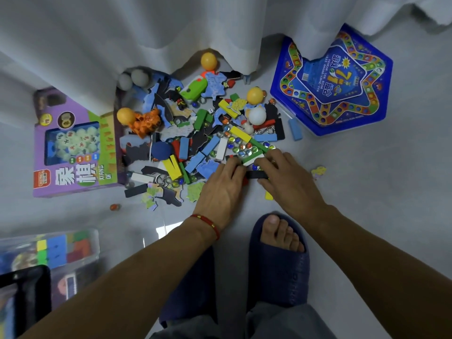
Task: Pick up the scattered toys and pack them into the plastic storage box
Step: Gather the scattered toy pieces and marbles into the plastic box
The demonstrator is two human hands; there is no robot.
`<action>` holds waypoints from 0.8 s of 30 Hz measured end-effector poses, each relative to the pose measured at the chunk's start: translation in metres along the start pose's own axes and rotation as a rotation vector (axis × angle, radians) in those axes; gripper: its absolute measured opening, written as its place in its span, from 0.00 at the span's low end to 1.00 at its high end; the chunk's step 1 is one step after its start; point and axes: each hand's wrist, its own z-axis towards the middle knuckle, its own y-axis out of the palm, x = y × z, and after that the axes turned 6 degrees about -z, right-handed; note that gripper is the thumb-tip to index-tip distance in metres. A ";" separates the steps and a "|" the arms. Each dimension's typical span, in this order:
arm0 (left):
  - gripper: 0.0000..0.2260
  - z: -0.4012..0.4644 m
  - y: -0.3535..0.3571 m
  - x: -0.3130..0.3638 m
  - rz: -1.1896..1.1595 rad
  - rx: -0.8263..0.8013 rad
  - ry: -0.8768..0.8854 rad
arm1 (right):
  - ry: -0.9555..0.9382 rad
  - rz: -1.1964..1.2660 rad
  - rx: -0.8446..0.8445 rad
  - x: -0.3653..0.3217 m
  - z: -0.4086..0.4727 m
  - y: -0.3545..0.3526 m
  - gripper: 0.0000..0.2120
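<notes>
Nearest the camera: two bare forearms reaching down and a foot in a dark blue slipper (278, 263) on the grey floor (367, 192).

The left hand (220, 189), with a red cord at the wrist, and the right hand (291, 179) meet at the near edge of the toy pile (203, 133). Their fingers curl around a small cluster of blocks, among them a black block (256, 174) and a green-and-white block (253, 159). Which hand bears which block cannot be told, as the fingertips are partly hidden.

The pile lies ahead of the hands, against the hem of a white curtain (171, 33). It holds blue, yellow, green, red and white blocks, many glass marbles (238, 144), flat puzzle pieces, yellow balls (208, 61), a white ball, an orange figure (146, 122) and a green toy (194, 88). A stray marble (114, 207) and a yellow puzzle piece (318, 171) lie apart from the pile.

The clear plastic storage box (56, 255) stands at lower left, well apart from the pile; coloured blocks already show inside it.

A purple game box (73, 148) lies left of the pile and a blue star-patterned board-game case (332, 81) lies to the right.

Judged progress: early to middle. Some blocks are packed, but most of the pile, the strays and both game boxes remain on the floor.
</notes>
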 end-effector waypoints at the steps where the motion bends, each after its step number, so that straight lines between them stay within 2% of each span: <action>1: 0.11 -0.002 0.001 0.000 -0.016 0.003 -0.003 | 0.007 -0.012 0.003 -0.001 -0.001 0.001 0.19; 8: 0.12 -0.005 0.004 0.000 -0.071 -0.005 -0.039 | 0.033 -0.015 -0.006 -0.007 -0.004 0.007 0.16; 17: 0.13 0.000 0.006 0.001 -0.007 -0.028 -0.075 | 0.190 0.281 0.005 -0.007 -0.001 -0.001 0.15; 24: 0.12 0.007 -0.006 0.003 0.024 -0.048 -0.093 | 0.252 0.360 0.036 -0.002 -0.005 -0.007 0.13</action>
